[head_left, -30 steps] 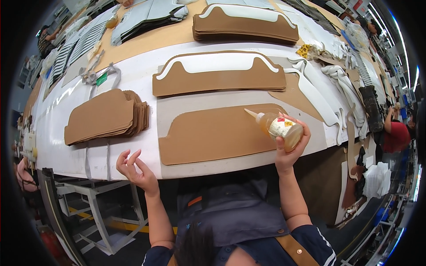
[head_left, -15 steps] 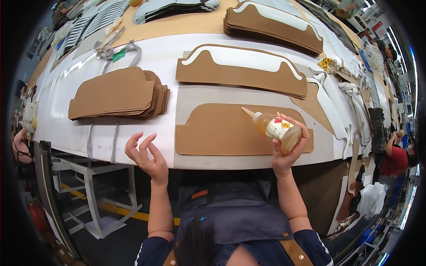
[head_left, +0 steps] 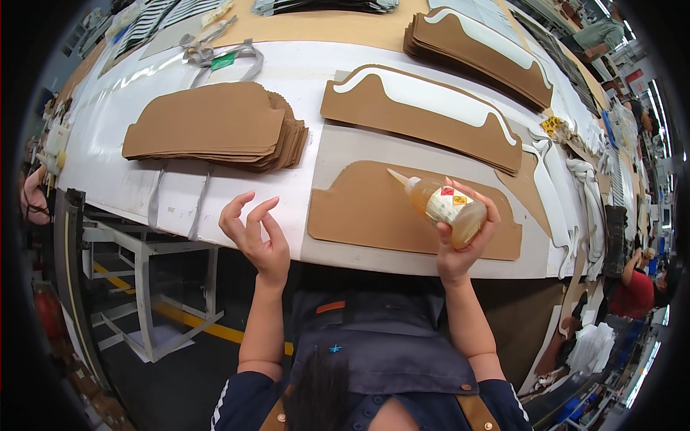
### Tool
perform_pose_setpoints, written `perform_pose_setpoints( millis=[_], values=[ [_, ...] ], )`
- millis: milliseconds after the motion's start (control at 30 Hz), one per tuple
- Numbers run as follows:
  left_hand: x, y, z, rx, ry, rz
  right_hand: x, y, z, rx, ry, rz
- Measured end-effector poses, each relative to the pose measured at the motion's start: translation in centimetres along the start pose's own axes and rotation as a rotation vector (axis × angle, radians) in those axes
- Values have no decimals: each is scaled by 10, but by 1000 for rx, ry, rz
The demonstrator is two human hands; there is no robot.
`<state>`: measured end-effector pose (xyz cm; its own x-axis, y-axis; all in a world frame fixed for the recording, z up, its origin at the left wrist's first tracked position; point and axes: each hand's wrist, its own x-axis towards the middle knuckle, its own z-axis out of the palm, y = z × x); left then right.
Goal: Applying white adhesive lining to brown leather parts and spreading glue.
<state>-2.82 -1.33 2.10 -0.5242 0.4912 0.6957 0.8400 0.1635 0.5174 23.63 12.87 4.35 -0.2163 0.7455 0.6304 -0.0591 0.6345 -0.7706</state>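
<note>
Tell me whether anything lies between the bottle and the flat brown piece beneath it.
Nothing visible does: the right hand holds the bottle, its nozzle over the brown panel, with no other item showing between them. Whether the nozzle touches the panel, I cannot tell.

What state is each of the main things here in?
Bottle: tilted, amber liquid inside
Right hand: gripping the bottle
Left hand: empty, fingers loosely curled
Brown panel below bottle: lying flat
Left brown stack: edges uneven
Middle brown stack: white piece on top
Far brown stack: white strip on top
</note>
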Motion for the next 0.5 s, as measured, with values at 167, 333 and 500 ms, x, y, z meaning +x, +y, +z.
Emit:
perform_pose_setpoints(
  millis=[167,333,500],
  values=[
    [-1,-3,0,-4,-1,-2,4,0,12,23,-36,8],
    [-1,-3,0,-14,3,-3,11,-2,22,26,-72,-22],
    [-1,-2,1,-19,11,-13,15,-4,28,50,-111,-25]
  ],
)
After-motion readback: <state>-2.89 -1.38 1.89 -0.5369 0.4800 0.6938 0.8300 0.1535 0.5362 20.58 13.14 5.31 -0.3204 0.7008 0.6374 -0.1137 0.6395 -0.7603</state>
